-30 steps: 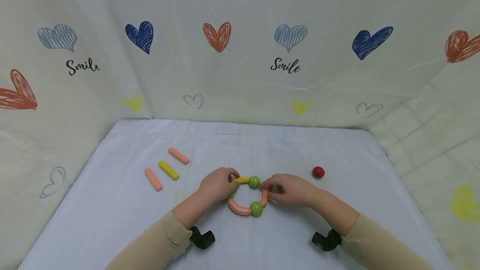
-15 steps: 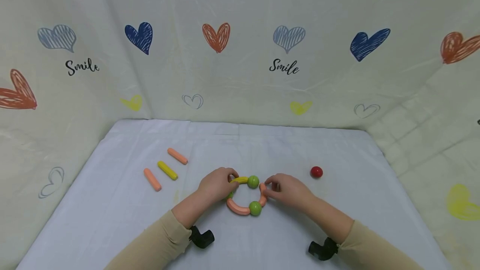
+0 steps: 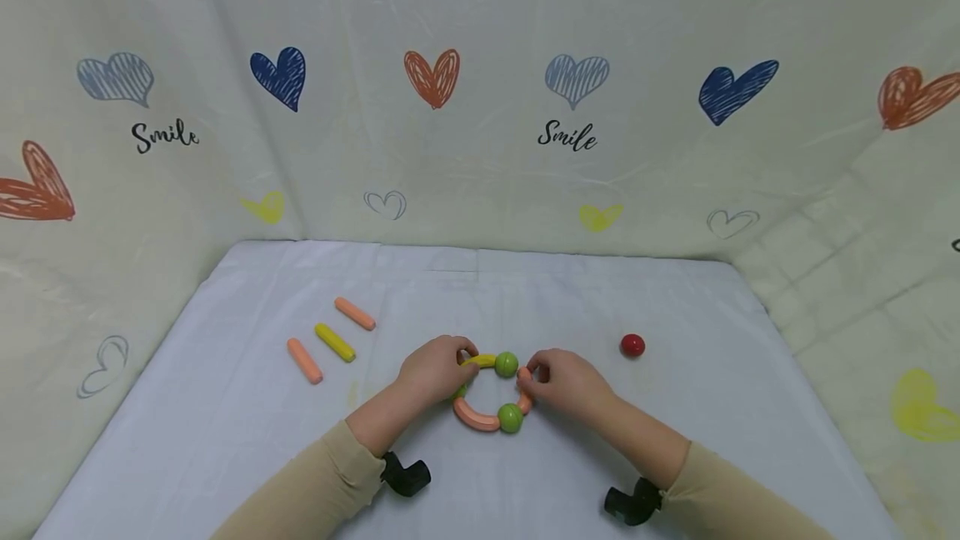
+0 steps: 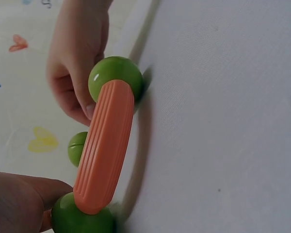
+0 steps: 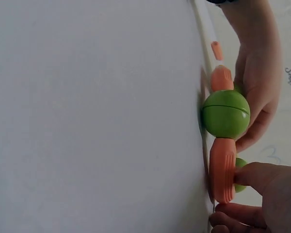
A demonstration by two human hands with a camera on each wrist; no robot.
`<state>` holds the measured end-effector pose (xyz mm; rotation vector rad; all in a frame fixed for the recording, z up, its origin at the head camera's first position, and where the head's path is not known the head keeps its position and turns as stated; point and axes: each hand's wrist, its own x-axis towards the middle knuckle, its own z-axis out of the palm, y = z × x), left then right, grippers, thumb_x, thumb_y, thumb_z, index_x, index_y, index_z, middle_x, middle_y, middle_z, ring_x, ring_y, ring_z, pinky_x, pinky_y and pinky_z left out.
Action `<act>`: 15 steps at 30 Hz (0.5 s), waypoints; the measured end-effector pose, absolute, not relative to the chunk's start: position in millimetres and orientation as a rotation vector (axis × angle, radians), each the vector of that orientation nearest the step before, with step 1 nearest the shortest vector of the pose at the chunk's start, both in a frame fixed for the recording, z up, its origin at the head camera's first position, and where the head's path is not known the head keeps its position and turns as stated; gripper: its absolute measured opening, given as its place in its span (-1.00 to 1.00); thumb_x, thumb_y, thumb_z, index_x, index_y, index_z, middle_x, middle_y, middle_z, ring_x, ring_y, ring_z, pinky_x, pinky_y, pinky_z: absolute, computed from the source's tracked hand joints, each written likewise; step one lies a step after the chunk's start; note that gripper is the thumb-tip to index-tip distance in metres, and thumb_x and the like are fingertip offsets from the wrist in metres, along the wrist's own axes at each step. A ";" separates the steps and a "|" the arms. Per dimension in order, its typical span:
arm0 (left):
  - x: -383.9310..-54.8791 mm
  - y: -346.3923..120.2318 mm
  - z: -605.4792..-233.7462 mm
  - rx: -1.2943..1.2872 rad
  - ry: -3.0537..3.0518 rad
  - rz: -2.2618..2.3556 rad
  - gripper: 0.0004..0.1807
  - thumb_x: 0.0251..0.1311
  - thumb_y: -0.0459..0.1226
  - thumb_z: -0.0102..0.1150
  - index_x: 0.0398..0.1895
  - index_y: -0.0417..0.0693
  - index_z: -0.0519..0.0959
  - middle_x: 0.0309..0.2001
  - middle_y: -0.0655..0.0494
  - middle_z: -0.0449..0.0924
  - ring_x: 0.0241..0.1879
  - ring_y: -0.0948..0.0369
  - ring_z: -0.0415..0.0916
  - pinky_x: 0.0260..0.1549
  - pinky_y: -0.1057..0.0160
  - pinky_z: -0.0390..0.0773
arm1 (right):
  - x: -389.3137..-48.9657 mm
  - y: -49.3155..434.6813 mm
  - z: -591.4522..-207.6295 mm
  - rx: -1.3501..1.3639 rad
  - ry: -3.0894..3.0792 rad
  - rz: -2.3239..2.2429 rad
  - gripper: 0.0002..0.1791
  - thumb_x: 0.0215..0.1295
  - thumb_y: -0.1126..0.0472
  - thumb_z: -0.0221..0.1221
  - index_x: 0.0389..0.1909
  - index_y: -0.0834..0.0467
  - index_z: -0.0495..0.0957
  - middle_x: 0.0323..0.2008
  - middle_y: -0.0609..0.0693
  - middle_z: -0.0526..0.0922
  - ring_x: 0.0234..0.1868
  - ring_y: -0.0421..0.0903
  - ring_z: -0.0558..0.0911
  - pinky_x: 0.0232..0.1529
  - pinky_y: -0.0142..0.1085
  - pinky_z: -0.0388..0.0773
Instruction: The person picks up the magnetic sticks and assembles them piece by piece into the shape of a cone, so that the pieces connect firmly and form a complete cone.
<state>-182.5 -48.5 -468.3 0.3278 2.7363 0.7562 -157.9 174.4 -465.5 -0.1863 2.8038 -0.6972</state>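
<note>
**Upper end uncovered on right rod (image 5: 222, 166)**

The end, mostly covered a second ago, is now shown just beside the top ball (image 3: 506, 364); the ring (image 3: 477, 417), set on the cloth (image 3: 495, 490), is judged nearly closed. The rod is pinched by the right hand (image 3: 568, 383), the ring's left side by the left hand (image 3: 432, 370).

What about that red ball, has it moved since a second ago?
No: the red ball stays put, judged against the far right corner of the table.

Right hand (image 3: 573, 382): turning slightly;
Right forearm (image 3: 651, 437): swinging inward;
Held orange piece (image 5: 222, 167): baring its far end, hidden a second ago
</note>
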 end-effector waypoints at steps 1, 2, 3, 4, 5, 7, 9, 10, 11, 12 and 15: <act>-182.6 -48.2 -468.3 0.325 2.738 0.757 -0.74 0.26 -0.10 0.25 -0.02 0.11 0.67 -0.28 0.21 0.56 -0.38 0.25 0.45 -0.40 0.20 0.46 | -158.0 173.9 -466.0 -0.186 2.804 -0.697 -0.81 0.22 -0.02 0.34 -0.31 0.00 0.68 -0.57 -0.11 0.48 -0.49 -0.14 0.43 -0.46 -0.28 0.37; -182.6 -48.1 -468.3 0.323 2.738 0.758 -0.74 0.27 -0.09 0.25 -0.02 0.11 0.67 -0.29 0.21 0.56 -0.38 0.25 0.45 -0.41 0.20 0.46 | -158.0 173.5 -466.4 -0.184 2.803 -0.702 -0.82 0.21 -0.01 0.34 -0.31 0.01 0.68 -0.57 -0.11 0.48 -0.49 -0.14 0.44 -0.46 -0.28 0.37; -182.8 -47.9 -468.4 0.321 2.738 0.760 -0.74 0.26 -0.09 0.25 -0.02 0.11 0.67 -0.29 0.21 0.56 -0.38 0.25 0.45 -0.41 0.20 0.46 | -157.9 173.1 -466.8 -0.183 2.801 -0.707 -0.82 0.22 -0.01 0.34 -0.31 0.01 0.67 -0.57 -0.11 0.48 -0.49 -0.14 0.44 -0.46 -0.28 0.38; -182.9 -47.7 -468.7 0.315 2.738 0.762 -0.74 0.27 -0.09 0.26 -0.02 0.12 0.67 -0.28 0.22 0.56 -0.38 0.26 0.45 -0.41 0.21 0.46 | -157.8 172.8 -467.2 -0.180 2.799 -0.712 -0.82 0.22 -0.01 0.34 -0.31 0.01 0.67 -0.57 -0.11 0.48 -0.49 -0.14 0.44 -0.46 -0.28 0.38; -183.2 -47.6 -468.9 0.313 2.737 0.765 -0.74 0.27 -0.09 0.26 -0.02 0.12 0.67 -0.28 0.22 0.56 -0.38 0.26 0.45 -0.41 0.21 0.47 | -157.6 172.5 -467.2 -0.178 2.798 -0.718 -0.82 0.22 -0.01 0.34 -0.31 0.01 0.67 -0.57 -0.11 0.48 -0.49 -0.14 0.44 -0.46 -0.28 0.38; -183.7 -47.5 -469.4 0.312 2.739 0.768 -0.74 0.26 -0.09 0.26 -0.02 0.12 0.67 -0.28 0.22 0.56 -0.38 0.26 0.45 -0.42 0.21 0.47 | -156.8 172.2 -467.7 -0.173 2.797 -0.730 -0.82 0.22 -0.01 0.34 -0.31 0.01 0.66 -0.57 -0.11 0.48 -0.49 -0.14 0.44 -0.46 -0.28 0.38; -184.1 -47.4 -469.8 0.313 2.741 0.768 -0.74 0.26 -0.08 0.27 -0.02 0.12 0.67 -0.27 0.21 0.57 -0.38 0.26 0.45 -0.41 0.21 0.47 | -155.9 172.0 -467.5 -0.165 2.793 -0.746 -0.82 0.22 -0.01 0.34 -0.31 0.00 0.66 -0.57 -0.10 0.48 -0.49 -0.14 0.44 -0.46 -0.28 0.38; -184.3 -47.4 -470.2 0.313 2.741 0.767 -0.74 0.26 -0.08 0.27 -0.01 0.13 0.67 -0.27 0.21 0.57 -0.38 0.26 0.45 -0.41 0.21 0.47 | -155.4 172.0 -467.4 -0.163 2.793 -0.751 -0.82 0.22 -0.01 0.34 -0.31 0.00 0.66 -0.58 -0.11 0.48 -0.49 -0.14 0.44 -0.46 -0.28 0.37; -184.5 -47.2 -470.6 0.315 2.742 0.766 -0.74 0.26 -0.08 0.27 -0.01 0.13 0.67 -0.27 0.21 0.57 -0.38 0.26 0.45 -0.41 0.21 0.47 | -155.0 171.9 -467.1 -0.161 2.792 -0.757 -0.82 0.22 -0.01 0.35 -0.30 0.00 0.66 -0.58 -0.11 0.48 -0.49 -0.14 0.44 -0.46 -0.28 0.37; -184.7 -47.1 -471.1 0.316 2.743 0.765 -0.74 0.27 -0.07 0.27 -0.01 0.13 0.67 -0.27 0.21 0.56 -0.38 0.26 0.45 -0.41 0.21 0.47 | -154.7 171.8 -466.9 -0.165 2.794 -0.762 -0.82 0.22 -0.01 0.35 -0.30 0.00 0.66 -0.57 -0.11 0.48 -0.49 -0.14 0.44 -0.46 -0.28 0.38; -185.4 -46.3 -472.8 0.320 2.743 0.770 -0.74 0.27 -0.07 0.26 -0.02 0.13 0.67 -0.29 0.21 0.56 -0.39 0.26 0.45 -0.43 0.21 0.46 | -154.5 171.1 -466.0 -0.182 2.797 -0.765 -0.82 0.24 -0.02 0.33 -0.29 0.00 0.66 -0.56 -0.12 0.48 -0.48 -0.14 0.44 -0.46 -0.28 0.38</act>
